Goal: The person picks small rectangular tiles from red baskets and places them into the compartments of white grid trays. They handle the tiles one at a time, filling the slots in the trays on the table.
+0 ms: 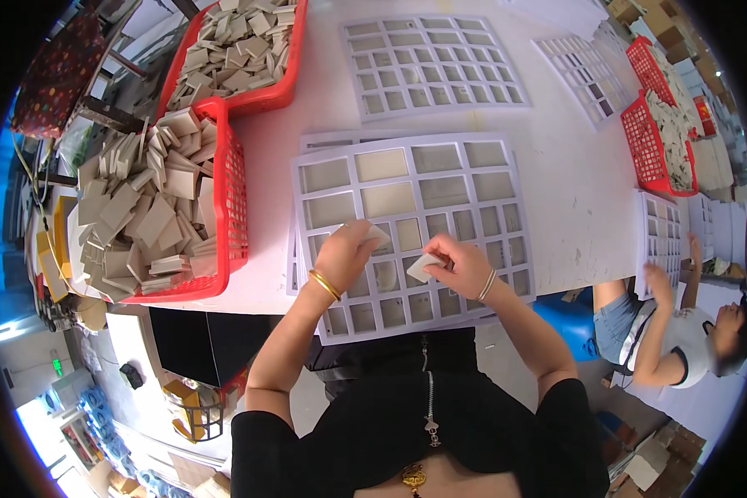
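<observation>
A white gridded panel [412, 170] with rectangular compartments lies in front of me, on top of at least one similar panel. Cream tiles fill a few of its compartments: a large tile [383, 164] in the top row, another large tile [388, 199] below it, and a smaller tile [408, 234] under that. My left hand [344, 256] is closed on a pale tile [377, 239] over the panel's left half. Between thumb and fingers, my right hand [463, 267] pinches a small white tile [423, 266], tilted above the middle compartments.
At my left, a red basket [234, 199] is heaped with cream tiles; a second red basket [294, 66] of tiles stands beyond it. Another gridded panel [441, 111] lies at the far side. Red baskets [656, 162] and a person [681, 349] handling a panel are at right.
</observation>
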The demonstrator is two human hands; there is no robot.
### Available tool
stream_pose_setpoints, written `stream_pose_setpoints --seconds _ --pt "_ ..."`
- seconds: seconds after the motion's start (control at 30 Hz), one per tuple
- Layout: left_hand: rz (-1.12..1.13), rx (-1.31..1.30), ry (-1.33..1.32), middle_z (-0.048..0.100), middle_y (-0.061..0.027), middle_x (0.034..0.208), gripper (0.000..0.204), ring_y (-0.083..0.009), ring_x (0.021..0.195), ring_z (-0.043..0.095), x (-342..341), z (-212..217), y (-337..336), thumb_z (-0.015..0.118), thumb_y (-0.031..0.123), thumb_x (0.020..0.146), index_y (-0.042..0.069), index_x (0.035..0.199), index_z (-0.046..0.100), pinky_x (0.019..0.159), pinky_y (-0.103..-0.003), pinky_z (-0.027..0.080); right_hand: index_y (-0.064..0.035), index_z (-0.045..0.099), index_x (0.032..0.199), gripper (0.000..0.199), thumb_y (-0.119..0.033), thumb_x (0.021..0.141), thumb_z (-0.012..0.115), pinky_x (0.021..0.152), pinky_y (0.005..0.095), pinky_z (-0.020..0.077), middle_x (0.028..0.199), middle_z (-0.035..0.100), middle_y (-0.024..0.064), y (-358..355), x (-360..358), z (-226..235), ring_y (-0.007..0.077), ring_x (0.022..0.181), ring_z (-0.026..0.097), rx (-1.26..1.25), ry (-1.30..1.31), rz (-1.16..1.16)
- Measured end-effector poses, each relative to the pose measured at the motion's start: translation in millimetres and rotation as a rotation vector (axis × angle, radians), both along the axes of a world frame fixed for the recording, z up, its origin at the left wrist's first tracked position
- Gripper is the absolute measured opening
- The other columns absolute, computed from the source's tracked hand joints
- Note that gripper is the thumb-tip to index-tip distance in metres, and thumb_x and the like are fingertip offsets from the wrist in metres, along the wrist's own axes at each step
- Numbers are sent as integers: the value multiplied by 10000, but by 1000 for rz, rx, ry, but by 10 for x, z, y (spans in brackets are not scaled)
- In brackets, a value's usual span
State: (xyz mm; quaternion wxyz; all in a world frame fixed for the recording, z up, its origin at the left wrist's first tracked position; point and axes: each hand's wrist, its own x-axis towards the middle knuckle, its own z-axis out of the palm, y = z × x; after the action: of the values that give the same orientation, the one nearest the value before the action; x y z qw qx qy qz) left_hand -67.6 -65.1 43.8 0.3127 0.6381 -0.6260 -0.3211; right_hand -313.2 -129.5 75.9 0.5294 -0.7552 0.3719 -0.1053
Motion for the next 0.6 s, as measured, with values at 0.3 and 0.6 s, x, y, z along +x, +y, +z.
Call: stream_pose_setpoints --seconds 0.3,0.6 --pt "-51 84 -85 594 -153 958 234 -344 822 628 -117 127 -168 623 72 820 62 1042 548 708 -394 503 -64 611 1103 274 -41 832 579 709 313 497 994 634 110 34 -54 -130 238 831 617 -58 -87 34" --pt "-66 106 -348 563 -80 1043 343 -289 846 627 -113 142 -169 640 77 802 144 1133 580 707 -383 522 -74 608 1110 276 -55 835 592 713 324 495 944 622 108 31 -46 -147 239 825 615 -100 -47 49"
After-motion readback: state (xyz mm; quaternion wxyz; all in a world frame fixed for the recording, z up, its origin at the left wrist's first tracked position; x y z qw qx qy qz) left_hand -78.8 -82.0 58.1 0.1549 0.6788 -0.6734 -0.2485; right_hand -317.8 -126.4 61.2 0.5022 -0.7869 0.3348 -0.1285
